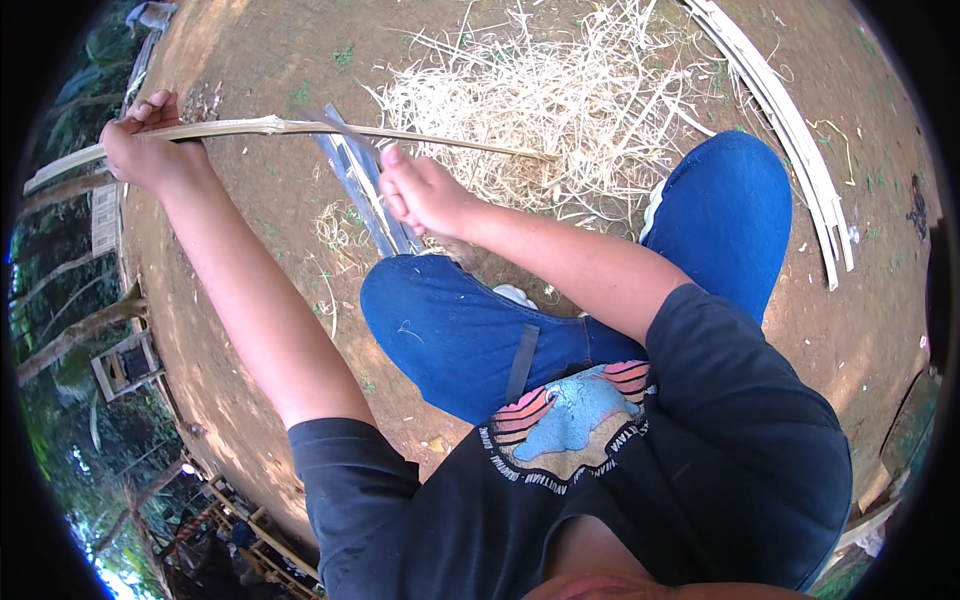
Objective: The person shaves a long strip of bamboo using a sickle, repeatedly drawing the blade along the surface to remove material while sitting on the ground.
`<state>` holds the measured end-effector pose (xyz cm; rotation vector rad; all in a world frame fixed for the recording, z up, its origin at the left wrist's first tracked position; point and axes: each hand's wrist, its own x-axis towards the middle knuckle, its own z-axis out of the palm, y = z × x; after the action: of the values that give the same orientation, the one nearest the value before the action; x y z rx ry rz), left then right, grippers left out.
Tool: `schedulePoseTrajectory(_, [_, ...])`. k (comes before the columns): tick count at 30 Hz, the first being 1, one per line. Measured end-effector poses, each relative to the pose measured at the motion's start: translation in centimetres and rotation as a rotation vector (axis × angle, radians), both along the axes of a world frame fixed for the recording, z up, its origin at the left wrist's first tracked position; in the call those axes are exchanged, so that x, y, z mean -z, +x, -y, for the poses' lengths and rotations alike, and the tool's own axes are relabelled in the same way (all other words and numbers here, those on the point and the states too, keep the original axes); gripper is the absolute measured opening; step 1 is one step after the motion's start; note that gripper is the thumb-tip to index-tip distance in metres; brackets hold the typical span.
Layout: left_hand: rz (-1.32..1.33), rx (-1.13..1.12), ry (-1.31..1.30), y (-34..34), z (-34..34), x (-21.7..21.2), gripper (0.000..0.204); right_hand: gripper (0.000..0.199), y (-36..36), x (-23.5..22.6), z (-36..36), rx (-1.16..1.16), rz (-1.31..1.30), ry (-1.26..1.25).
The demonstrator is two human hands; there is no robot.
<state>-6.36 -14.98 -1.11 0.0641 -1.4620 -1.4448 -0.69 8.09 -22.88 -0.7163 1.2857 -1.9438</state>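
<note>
Looks well underway to me: big heap of shavings [560, 110] on the ground [850, 330], plus pale strips [775, 110] by its right edge, though can't tell if they're finished. The bamboo strip [235, 128] in hand seems to need more scraping; it's up over the ground, running from the left edge to the heap. Left hand [155, 140] has a loose, curled grip on it; right hand [425, 195] is closed round a knife [346, 127], blade across the strip.
</note>
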Motion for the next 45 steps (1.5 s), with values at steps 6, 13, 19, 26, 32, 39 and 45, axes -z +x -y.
schedulePoseTrajectory(6, [0.054,-0.042,0.034,-0.2,0.7,-0.3,0.013,0.073,-1.0,14.4,-3.2,0.213,0.327,0.669])
schedulePoseTrajectory(13, [0.063,-0.068,0.036,0.4,1.0,-0.6,0.012,0.07,-2.1,16.9,-5.9,0.143,0.309,0.683])
schedulePoseTrajectory(19, [0.1,0.0,0.036,0.2,2.9,-0.1,0.013,0.071,-0.3,6.1,-0.4,0.076,0.041,0.197])
schedulePoseTrajectory(26, [0.139,0.107,0.073,0.8,3.9,-0.5,0.012,0.09,-3.2,25.3,-11.8,0.143,0.045,1.05])
schedulePoseTrajectory(32, [0.112,0.143,0.062,0.7,3.2,-0.2,0.01,0.07,-2.3,17.1,-5.8,0.189,0.282,0.803])
schedulePoseTrajectory(39, [0.082,0.173,0.062,-0.8,2.8,-0.3,0.01,0.076,-0.9,8.8,0.0,0.139,-0.06,0.213])
schedulePoseTrajectory(45, [0.089,0.17,0.084,0.0,4.8,-0.3,0.011,0.087,-2.3,24.5,-11.8,0.067,-0.037,1.028])
